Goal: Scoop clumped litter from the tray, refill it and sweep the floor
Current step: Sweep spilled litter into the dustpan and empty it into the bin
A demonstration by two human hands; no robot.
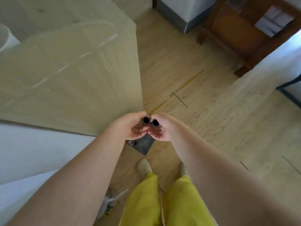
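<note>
left hand [130, 126]: ours, fingers curled round the top of one dark handle [146, 120], seen end-on as a hollow tube
right hand [160, 128]: fingers curled round a second dark handle [155, 123]; the two tube ends sit side by side, nearly touching
dustpan [143, 145]: dark grey pan on the floor [203, 115] straight below our hands; we guess one handle belongs to it, the other to a broom
broom head: only some bristle-like lines [131, 142] show at the pan's left edge, cannot tell more
feet: in light socks [144, 165], just behind the dustpan, yellow trousers [146, 201] above
step: we judge this is the sweeping part
litter tray: not in view, cannot tell where it stands or what it holds
pan contents: looks bare grey, too blurred to see grains
risk: frame is smeared, so we are moving; tilting the pan would spill any litter back onto the floor
risk: feet close to the pan, a step forward could kick it
beige slab [70, 70]: big pale panel left of our hands, a long handle could knock it
</note>
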